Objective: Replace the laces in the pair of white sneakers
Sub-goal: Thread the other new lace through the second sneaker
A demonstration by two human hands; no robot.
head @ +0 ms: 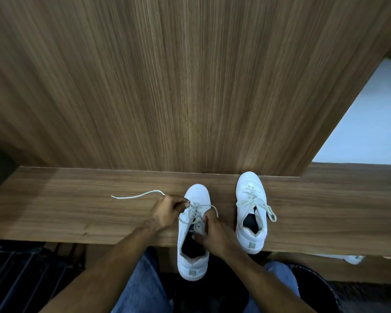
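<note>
The left hand (pixel 167 211) pinched the lace (pixel 136 196) of the near sneaker (pixel 193 233) on the tabletop (pixel 77 211); the right hand (pixel 215 236) apparently gripped its tongue.

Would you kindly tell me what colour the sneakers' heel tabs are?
Grey, on the near sneaker's heel tab, clearest in the head view.
</note>
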